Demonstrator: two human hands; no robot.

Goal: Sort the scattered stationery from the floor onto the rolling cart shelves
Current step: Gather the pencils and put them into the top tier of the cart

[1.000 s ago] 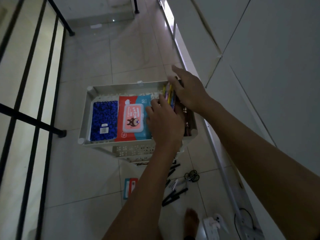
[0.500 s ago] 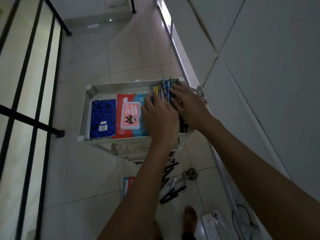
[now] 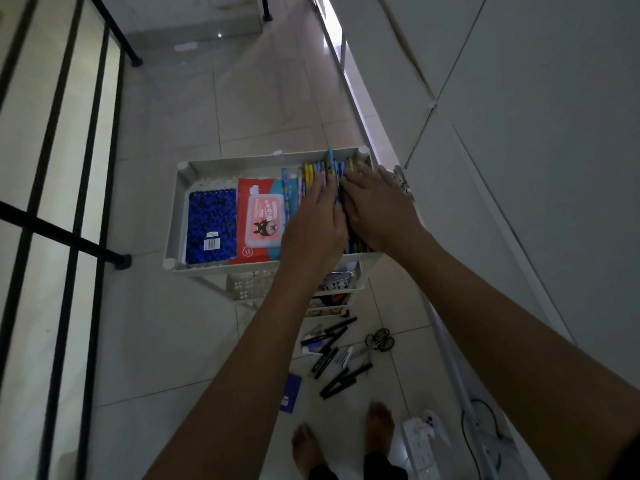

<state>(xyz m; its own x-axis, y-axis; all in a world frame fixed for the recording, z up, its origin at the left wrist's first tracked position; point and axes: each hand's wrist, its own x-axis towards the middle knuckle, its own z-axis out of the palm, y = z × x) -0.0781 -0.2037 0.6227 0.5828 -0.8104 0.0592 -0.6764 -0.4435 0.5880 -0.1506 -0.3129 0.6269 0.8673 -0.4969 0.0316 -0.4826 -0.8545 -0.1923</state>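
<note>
Under both hands' fingers (image 3: 323, 188), pens (image 3: 308, 174)

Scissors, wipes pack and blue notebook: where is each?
scissors (image 3: 380, 342): head view, on the handle loops.
wipes pack (image 3: 264, 221): head view, on its pink lid.
blue notebook (image 3: 211, 223): head view, on its cover.
</note>
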